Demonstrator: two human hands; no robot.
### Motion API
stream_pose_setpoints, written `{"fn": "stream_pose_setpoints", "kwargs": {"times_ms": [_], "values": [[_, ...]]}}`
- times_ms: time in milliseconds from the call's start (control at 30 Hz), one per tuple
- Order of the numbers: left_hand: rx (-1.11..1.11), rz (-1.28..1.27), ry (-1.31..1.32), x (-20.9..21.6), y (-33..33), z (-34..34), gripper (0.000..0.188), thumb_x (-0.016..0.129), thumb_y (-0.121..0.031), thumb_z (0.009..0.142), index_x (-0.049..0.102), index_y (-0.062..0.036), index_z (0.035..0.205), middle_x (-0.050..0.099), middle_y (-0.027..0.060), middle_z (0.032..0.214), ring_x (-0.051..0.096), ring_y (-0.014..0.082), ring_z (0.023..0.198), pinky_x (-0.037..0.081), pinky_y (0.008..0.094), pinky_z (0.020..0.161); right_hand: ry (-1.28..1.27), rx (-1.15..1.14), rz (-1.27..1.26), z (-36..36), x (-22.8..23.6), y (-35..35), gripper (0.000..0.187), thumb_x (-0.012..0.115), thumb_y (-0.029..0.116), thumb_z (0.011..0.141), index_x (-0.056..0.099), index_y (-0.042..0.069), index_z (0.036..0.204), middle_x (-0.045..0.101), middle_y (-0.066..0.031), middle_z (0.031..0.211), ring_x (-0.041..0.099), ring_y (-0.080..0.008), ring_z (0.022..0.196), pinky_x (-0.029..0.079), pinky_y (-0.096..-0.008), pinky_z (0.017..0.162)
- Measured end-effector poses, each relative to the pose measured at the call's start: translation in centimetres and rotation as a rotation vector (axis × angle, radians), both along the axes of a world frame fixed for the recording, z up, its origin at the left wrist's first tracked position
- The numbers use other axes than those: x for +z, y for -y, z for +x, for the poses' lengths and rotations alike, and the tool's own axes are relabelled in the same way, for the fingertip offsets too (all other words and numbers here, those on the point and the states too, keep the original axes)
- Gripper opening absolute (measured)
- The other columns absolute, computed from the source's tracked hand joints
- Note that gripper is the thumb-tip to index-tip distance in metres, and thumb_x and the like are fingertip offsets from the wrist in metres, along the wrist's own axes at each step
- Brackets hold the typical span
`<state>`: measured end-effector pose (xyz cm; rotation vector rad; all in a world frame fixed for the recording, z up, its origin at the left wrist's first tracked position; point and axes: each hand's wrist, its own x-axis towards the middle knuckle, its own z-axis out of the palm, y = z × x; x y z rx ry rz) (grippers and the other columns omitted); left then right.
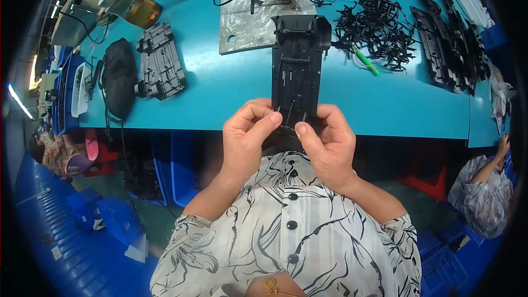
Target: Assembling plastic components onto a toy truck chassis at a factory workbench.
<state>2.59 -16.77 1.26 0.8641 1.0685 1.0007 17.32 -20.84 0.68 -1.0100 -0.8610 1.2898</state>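
Note:
A long black plastic tray-like housing (297, 71) is held between my two hands, its far end reaching over the teal table toward the metal plate. My left hand (250, 132) grips the near left corner, thumb pressed on top and fingers curled beneath. On the near right corner, my right hand (330, 143) closes the same way, its thumb beside a small upright post. Ribs, posts and small holes show on the housing's upper face. Its near edge is partly hidden by my thumbs.
A metal base plate (247, 27) with an upright stands ahead. Loose black parts (374, 22) are heaped right of it, with a green pen-like tool (367, 63). Black housings (448, 38) lie farther right, another part (160, 60) left, beside a black bag (118, 77) and a jug (132, 8).

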Motion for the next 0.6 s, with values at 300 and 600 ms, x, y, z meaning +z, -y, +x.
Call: {"fn": "stream_pose_setpoints", "kwargs": {"times_ms": [300,600], "values": [[0.126,0.243,-0.126,0.8,0.4,2.6,0.008,0.064,0.001,0.080,0.056,-0.0003,0.081,0.055,0.0096,0.099,0.054,0.0125,0.087,0.047,0.0229,0.065,-0.010,-0.016,-0.020,0.3,-0.2,0.3,0.020,0.056,-0.003,0.088,0.048,-0.004,0.106,0.059,-0.0061,0.099,0.053,-0.0062,0.084,0.045,-0.0202,0.072],[-0.112,0.685,-0.514,0.3,0.0,1.3,0.020,0.060,0.006,0.080,0.062,-0.0006,0.098,0.057,0.0157,0.104,0.057,0.0216,0.094,0.048,0.0278,0.074,0.199,-0.001,0.009,1.3,0.8,0.6,0.022,0.052,0.007,0.093,0.050,-0.006,0.110,0.059,-0.0068,0.101,0.054,-0.0080,0.086,0.047,-0.0219,0.073]]}}
